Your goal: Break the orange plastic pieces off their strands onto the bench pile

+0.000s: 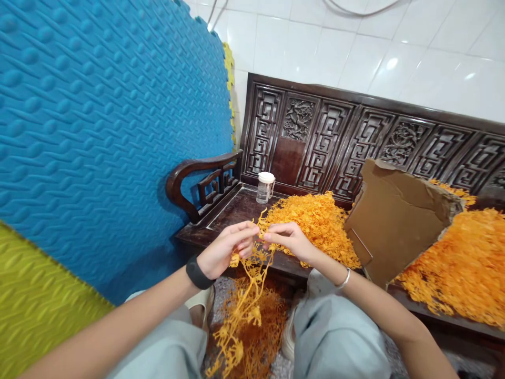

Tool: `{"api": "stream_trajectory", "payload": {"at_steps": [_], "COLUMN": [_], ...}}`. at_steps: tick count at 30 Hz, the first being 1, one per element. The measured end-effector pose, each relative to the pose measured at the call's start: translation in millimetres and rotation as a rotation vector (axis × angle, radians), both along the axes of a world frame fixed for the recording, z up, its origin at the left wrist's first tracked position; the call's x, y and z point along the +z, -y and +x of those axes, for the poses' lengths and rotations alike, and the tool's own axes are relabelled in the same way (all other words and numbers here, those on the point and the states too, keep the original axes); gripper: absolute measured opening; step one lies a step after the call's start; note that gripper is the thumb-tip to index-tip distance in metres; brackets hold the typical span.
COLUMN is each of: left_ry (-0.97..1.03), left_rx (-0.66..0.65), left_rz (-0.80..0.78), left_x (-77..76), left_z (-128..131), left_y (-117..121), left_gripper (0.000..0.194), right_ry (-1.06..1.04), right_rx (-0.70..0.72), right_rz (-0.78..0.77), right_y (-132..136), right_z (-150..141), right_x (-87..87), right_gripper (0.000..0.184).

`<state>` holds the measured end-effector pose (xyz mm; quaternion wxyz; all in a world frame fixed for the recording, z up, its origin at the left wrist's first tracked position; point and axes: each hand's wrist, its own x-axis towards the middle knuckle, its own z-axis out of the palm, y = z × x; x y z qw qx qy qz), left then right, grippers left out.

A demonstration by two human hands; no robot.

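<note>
Sorting partly done: both hands pinch one orange plastic lattice strip (246,295).
Left hand (224,255), right hand (290,242) closed on it; large orange heap (315,223) remains mid-bench (232,210).

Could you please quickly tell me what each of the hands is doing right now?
Left hand: closed, pinching the tangled orange plastic strand that hangs down between the knees.
Right hand: closed, pinching the same strand at its top.
</note>
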<state>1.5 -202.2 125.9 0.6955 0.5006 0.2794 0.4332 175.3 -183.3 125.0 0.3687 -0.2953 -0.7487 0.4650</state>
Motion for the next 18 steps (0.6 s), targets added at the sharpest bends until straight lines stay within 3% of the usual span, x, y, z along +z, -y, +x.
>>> {"api": "stream_trajectory", "payload": {"at_steps": [8, 14, 18], "left_ry": [-0.087, -0.037, 0.031], "left_rx": [-0.056, -0.075, -0.104], "left_rz": [0.061, 0.006, -0.096], "left_x": [1.5, 0.3, 2.0], "left_z": [-2.8, -1.8, 0.7], "left_y": [0.8, -0.2, 2.6], "left_gripper": [0.019, 0.021, 0.024], "right_ry": [-0.043, 0.029, -0.036], "right_rx": [0.017, 0.236, 0.319], "right_rz": [0.146, -0.165, -0.241], "right_y": [2.0, 4.9, 1.2], "right_z": [-2.0, -3.3, -1.3], "right_x": [0.8, 6.4, 4.0], "right_gripper": [0.015, 0.025, 0.027]}}
